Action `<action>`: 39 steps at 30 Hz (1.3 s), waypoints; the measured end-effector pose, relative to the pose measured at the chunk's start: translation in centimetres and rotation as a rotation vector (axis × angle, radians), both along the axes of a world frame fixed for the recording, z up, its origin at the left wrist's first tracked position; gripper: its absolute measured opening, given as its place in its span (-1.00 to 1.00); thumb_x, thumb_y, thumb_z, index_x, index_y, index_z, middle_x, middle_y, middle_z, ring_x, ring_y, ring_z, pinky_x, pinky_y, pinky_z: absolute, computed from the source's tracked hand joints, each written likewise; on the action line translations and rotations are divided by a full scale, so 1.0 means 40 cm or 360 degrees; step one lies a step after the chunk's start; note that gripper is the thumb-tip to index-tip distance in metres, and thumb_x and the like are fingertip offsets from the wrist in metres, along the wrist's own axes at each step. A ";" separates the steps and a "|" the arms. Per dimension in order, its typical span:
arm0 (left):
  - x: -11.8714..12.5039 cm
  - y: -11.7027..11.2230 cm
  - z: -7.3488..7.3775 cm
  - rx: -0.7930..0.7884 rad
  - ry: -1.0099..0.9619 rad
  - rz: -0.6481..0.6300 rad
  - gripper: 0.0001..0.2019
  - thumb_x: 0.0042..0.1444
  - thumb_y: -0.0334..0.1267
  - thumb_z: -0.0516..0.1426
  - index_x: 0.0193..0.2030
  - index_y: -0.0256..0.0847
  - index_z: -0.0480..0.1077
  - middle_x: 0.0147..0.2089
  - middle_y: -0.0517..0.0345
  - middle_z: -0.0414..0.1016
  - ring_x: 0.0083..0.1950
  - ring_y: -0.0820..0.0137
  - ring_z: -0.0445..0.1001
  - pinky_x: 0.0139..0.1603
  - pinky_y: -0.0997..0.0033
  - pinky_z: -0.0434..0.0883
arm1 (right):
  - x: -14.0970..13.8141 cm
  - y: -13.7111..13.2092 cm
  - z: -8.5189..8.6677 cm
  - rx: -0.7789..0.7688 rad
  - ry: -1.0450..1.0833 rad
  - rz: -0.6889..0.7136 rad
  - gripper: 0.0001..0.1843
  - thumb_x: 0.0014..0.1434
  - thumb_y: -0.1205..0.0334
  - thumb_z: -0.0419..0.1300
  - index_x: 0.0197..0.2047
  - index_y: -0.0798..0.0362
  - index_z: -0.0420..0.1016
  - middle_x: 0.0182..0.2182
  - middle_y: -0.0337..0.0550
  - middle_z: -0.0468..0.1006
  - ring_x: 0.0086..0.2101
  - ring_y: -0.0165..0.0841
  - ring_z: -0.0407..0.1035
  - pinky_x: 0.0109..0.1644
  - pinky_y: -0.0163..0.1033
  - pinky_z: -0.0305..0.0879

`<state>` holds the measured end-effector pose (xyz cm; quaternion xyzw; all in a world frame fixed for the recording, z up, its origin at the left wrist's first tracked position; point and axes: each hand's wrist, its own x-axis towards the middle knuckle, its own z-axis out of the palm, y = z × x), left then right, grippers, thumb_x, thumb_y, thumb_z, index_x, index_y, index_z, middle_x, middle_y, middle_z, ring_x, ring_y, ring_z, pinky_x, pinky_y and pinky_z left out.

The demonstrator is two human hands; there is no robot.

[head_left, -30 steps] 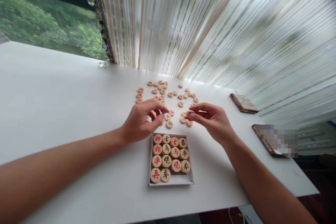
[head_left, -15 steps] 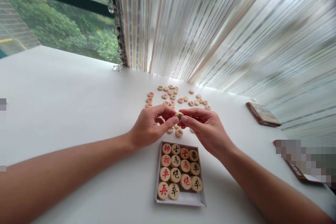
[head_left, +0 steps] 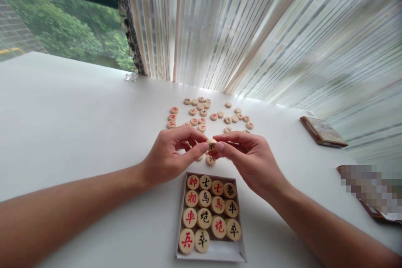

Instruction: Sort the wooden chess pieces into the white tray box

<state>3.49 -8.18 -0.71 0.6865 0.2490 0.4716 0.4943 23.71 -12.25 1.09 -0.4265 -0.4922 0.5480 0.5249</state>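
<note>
A second ago the right hand [head_left: 251,155] held a piece [head_left: 211,144] alone, well apart from the left hand [head_left: 174,155]; now both meet on it. Each hand is narrow, pinching one side of the piece between thumb and finger. It is in the air beyond the box [head_left: 224,251], black character facing the person. The two-handed hold seems to give firmer control over its facing. The box is unchanged: fourteen pieces [head_left: 205,218], with bare floor at the near right, so this piece is not yet in. Loose pieces [head_left: 203,112] lie farther back on the desk [head_left: 78,100].
</note>
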 end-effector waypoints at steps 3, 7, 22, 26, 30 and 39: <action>0.000 0.001 -0.002 0.0033 -0.0012 -0.0015 -0.93 0.29 -0.33 0.31 -0.15 -0.29 0.62 -0.28 0.10 0.64 -0.31 0.47 0.61 -0.37 0.58 0.53 | -0.004 -0.005 0.005 0.0045 -0.0013 -0.0016 -0.82 0.07 0.22 0.61 -0.22 -0.04 0.81 -0.36 -0.15 0.77 -0.36 -0.38 0.65 -0.24 -0.35 0.60; -0.001 0.002 -0.007 0.0082 0.0019 0.0005 -0.90 0.29 -0.27 0.33 -0.16 -0.27 0.64 -0.24 0.05 0.64 -0.26 0.41 0.61 -0.33 0.52 0.56 | -0.012 -0.006 0.007 0.0096 -0.0026 -0.0025 -0.81 0.02 0.25 0.63 -0.27 -0.04 0.80 -0.37 -0.18 0.76 -0.38 -0.40 0.62 -0.29 -0.37 0.59; 0.003 -0.003 -0.004 -0.0018 0.0009 0.0029 -0.87 0.27 -0.31 0.32 -0.11 -0.25 0.70 -0.21 -0.01 0.66 -0.25 0.38 0.62 -0.40 0.56 0.58 | -0.006 -0.001 0.003 0.0037 -0.0028 -0.0062 -0.81 0.03 0.17 0.63 -0.26 -0.05 0.80 -0.34 -0.14 0.76 -0.34 -0.32 0.63 -0.25 -0.25 0.60; 0.005 -0.004 -0.005 -0.0094 -0.0036 0.0031 -0.84 0.27 -0.31 0.32 -0.05 -0.25 0.70 -0.17 -0.02 0.70 -0.32 0.43 0.59 -0.43 0.56 0.55 | -0.004 0.003 0.003 -0.0072 0.0052 -0.0012 -0.80 0.09 0.14 0.60 -0.19 -0.06 0.81 -0.28 -0.11 0.79 -0.28 -0.30 0.66 -0.12 -0.20 0.63; 0.009 -0.006 -0.006 -0.0225 -0.0133 0.0020 -0.76 0.25 -0.34 0.33 0.05 -0.28 0.68 -0.18 -0.03 0.73 -0.39 0.47 0.56 -0.46 0.57 0.54 | -0.007 0.006 0.006 -0.0147 0.0099 0.0012 -0.75 0.09 0.13 0.59 -0.15 -0.05 0.81 -0.22 -0.08 0.80 -0.23 -0.25 0.67 -0.03 -0.11 0.64; 0.013 -0.006 -0.008 -0.0339 -0.0192 -0.0006 -0.69 0.16 -0.36 0.40 0.06 -0.29 0.67 -0.34 0.06 0.68 -0.46 0.49 0.55 -0.49 0.59 0.55 | -0.002 0.008 0.002 -0.0182 0.0102 0.0024 -0.70 0.07 0.16 0.60 -0.10 -0.04 0.81 -0.28 -0.08 0.79 -0.31 -0.32 0.61 -0.17 -0.19 0.59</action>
